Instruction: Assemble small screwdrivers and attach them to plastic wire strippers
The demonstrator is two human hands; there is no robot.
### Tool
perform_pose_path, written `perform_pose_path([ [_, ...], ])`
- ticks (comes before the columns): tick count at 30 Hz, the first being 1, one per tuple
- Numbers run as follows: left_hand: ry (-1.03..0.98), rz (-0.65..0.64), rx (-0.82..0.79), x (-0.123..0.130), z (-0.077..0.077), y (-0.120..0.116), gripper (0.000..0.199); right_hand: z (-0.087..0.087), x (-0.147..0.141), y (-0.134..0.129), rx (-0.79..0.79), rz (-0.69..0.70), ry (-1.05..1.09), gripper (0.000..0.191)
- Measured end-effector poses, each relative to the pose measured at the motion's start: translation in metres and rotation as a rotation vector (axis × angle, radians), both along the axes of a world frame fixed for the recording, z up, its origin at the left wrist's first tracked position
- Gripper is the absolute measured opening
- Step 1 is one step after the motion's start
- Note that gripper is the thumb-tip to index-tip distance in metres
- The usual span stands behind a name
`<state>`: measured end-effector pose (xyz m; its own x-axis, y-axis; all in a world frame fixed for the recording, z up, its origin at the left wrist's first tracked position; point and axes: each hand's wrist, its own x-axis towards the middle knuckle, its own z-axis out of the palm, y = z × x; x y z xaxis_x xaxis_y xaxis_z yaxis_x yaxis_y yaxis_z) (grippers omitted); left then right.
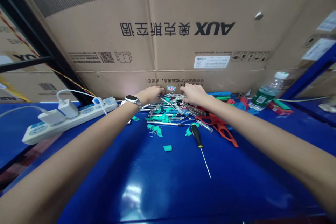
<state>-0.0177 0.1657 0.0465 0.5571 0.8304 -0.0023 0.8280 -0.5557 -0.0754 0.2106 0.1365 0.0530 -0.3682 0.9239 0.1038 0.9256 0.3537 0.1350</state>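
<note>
Both arms reach forward to a pile of small parts (168, 109) at the back of the blue table, against a cardboard box. My left hand (153, 93), with a watch on its wrist, is at the pile's back left edge, fingers curled down. At the back right edge, my right hand (193, 93) has its fingers bent onto the pile. What either hand holds, if anything, is too small to make out. Green pieces, metal rods and clear tubes make up the pile. A black and yellow screwdriver (197, 136) lies in front of it, and red plastic frames (220, 126) lie to the right.
A white power strip (86, 112) with plugged-in chargers lies at the left. The large cardboard box (168, 3) stands behind the blue table (157, 189). At the right are a water bottle (266, 92) and a small red box (280, 108). One green piece (167, 148) lies nearer the front.
</note>
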Motion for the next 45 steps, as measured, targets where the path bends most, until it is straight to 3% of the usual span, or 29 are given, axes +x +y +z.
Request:
perform_pose_path([
  [6,-0.035,-0.04,0.059,-0.008,0.002,-0.012,0.036,-0.003,0.01,0.003,0.001,0.01,0.155,0.054],
  [12,-0.186,-0.065,0.068,-0.02,-0.002,-0.028,0.029,0.002,0.008,-0.026,-0.028,0.105,0.246,0.035],
  [15,-0.307,-0.113,0.098,-0.024,-0.011,-0.047,0.016,-0.002,0.0,-0.047,-0.071,0.212,0.17,0.02],
  [19,-0.372,-0.151,0.024,-0.025,-0.026,-0.075,0.015,-0.01,-0.011,-0.06,-0.135,0.22,-0.048,0.024],
  [27,-0.456,-0.152,-0.022,-0.032,-0.056,-0.1,0.019,-0.011,-0.02,-0.054,-0.055,0.135,-0.194,0.024],
  [35,-0.516,-0.142,-0.075,-0.042,-0.056,-0.11,0.02,-0.015,-0.027,-0.037,-0.1,0.143,-0.237,0.032],
  [40,-0.554,-0.128,-0.099,-0.047,-0.059,-0.115,0.023,-0.006,-0.012,-0.025,-0.182,0.147,-0.083,0.028],
  [45,-0.601,-0.106,-0.019,-0.048,-0.061,-0.113,0.025,0.011,0.011,-0.018,-0.325,0.157,0.139,0.03],
])
